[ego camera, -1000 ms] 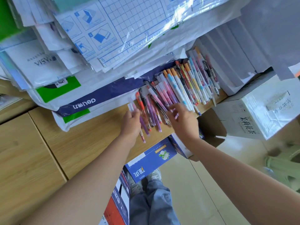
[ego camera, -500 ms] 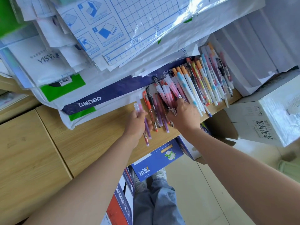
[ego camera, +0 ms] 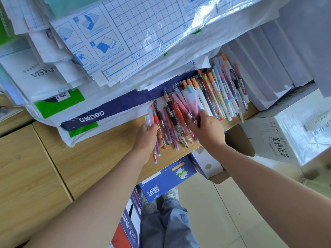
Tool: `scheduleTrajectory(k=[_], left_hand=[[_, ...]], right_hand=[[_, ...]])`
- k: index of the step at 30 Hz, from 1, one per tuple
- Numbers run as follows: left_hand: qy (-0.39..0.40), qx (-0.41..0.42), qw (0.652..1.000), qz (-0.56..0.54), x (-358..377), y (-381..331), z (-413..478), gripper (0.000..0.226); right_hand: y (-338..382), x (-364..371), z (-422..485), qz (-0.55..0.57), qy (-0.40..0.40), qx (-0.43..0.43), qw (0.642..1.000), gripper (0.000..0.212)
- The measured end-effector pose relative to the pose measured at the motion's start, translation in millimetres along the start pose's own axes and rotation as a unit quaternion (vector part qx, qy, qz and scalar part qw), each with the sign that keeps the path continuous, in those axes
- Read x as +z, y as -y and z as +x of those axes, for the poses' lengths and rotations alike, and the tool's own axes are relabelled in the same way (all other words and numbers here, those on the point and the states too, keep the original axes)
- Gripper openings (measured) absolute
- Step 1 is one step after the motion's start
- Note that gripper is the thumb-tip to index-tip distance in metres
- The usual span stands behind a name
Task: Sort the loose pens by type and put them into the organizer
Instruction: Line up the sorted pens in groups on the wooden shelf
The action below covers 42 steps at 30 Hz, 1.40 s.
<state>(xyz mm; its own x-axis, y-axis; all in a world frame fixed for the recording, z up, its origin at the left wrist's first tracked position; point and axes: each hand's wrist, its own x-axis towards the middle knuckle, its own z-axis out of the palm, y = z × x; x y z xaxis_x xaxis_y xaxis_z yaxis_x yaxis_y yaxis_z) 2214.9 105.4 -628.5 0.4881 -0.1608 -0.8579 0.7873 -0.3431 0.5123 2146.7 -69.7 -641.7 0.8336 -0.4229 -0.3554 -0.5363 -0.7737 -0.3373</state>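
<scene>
Heaped along the left and back: a slumping pile of white paper packs and plastic-wrapped gridded sheets, overhanging the pale wooden tabletop and leaving only a narrow front strip for sorting. Next along, the left hand, curled round a small bunch of clear-capped pink and purple pens, with the tips poking out below the palm toward the table edge; probably kept there as one type already picked out, so as not to slip back among the rest. Just beside it, lying flat and roughly parallel on the wood: loose red, black and purple gel pens, unsorted by the look of them. Then the right hand, apart from the left, pinching a fan of translucent pink pens raised at the cap end, likely to draw matching ones out of the mix. Further right, laid neatly side by side: white-barrelled pens with orange caps and pastel print, seemingly a finished group, hemmed in by a stack of white paper reams. No organizer anywhere in view, so nothing yet stowed as far as can be told. Against a second ago: right hand then lower, fingers down among the loose pens, pink ones lying flat with the others; now gathered and fanned upward. Left hand much as before, same bunch, same spot.
</scene>
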Motion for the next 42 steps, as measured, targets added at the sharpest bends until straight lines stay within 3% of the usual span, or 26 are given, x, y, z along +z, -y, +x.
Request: scheduleTrajectory(k=[4, 13, 16, 19, 22, 26, 31, 35, 38, 42], left_hand=[[-0.002, -0.002, 1.000, 0.005, 3.4, -0.2, 1.7, 0.005], [-0.001, -0.006, 1.000, -0.014, 1.2, 1.5, 1.7, 0.004], [-0.004, -0.005, 1.000, -0.004, 1.3, 0.2, 1.4, 0.006], [-0.008, -0.002, 1.000, -0.011, -0.1, -0.5, 2.6, 0.006], [-0.011, -0.006, 1.000, -0.023, 0.0, -1.8, 2.4, 0.009], [-0.019, -0.017, 0.998, -0.061, -0.5, -6.4, -2.9, 0.014], [-0.050, -0.032, 0.993, -0.101, -17.2, -7.0, -13.7, 0.027], [-0.030, 0.000, 0.986, -0.162, -43.1, -10.4, -32.6, 0.035], [-0.042, 0.019, 0.980, -0.195, -69.6, -4.4, -48.7, 0.033], [-0.041, 0.009, 0.972, -0.229, -106.6, 11.9, -67.0, 0.032]], right_hand=[[2.1, 1.6, 6.2, -0.087, 0.012, 0.008, 0.996, 0.028], [11.1, 7.1, 15.9, -0.116, 0.004, 0.027, 0.993, 0.023], [12.9, 5.4, 16.0, -0.070, 0.015, 0.029, 0.997, 0.026], [15.1, 1.2, 13.3, 0.058, 0.014, 0.021, 0.998, 0.024], [15.8, -2.5, 9.4, 0.162, 0.051, 0.019, 0.985, 0.016], [21.4, -5.6, 3.8, 0.160, 0.130, -0.002, 0.979, 0.017], [61.0, -4.4, -14.9, 0.200, 0.258, -0.056, 0.943, 0.019], [100.2, 3.8, -23.7, 0.148, 0.257, -0.135, 0.945, 0.023], [128.5, 7.8, -31.2, 0.178, 0.288, -0.157, 0.928, 0.012], [165.1, 20.7, -45.1, 0.153, 0.331, -0.159, 0.917, 0.015]])
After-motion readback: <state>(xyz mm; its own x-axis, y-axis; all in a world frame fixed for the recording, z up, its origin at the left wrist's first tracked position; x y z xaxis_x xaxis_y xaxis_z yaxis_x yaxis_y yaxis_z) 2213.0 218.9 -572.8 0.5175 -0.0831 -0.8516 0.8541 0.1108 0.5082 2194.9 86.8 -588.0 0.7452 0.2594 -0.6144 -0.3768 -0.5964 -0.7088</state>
